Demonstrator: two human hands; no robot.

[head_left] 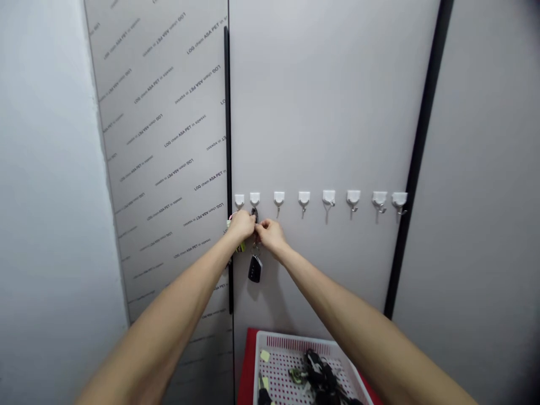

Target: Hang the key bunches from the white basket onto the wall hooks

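Both my hands meet just under the second white hook point(255, 198) from the left. My left hand point(242, 224) is closed with its fingertips at the dark strap of a car key's ring. From the right, my right hand point(270, 234) pinches the same strap a little lower. The black car key point(255, 268) dangles below them against the panel. Behind my left hand, a keychain with yellow and pink parts point(241, 247) hangs by the leftmost hook point(239, 200), partly hidden. Whether the strap loop sits on the hook is hard to see.
More white hooks point(304, 198) run in a row to the right on the grey panel point(329, 101). A black vertical handle point(228, 169) borders it on the left. Below, a white perforated basket point(291, 341) with several keys point(323, 374) stands on a red surface point(247, 365).
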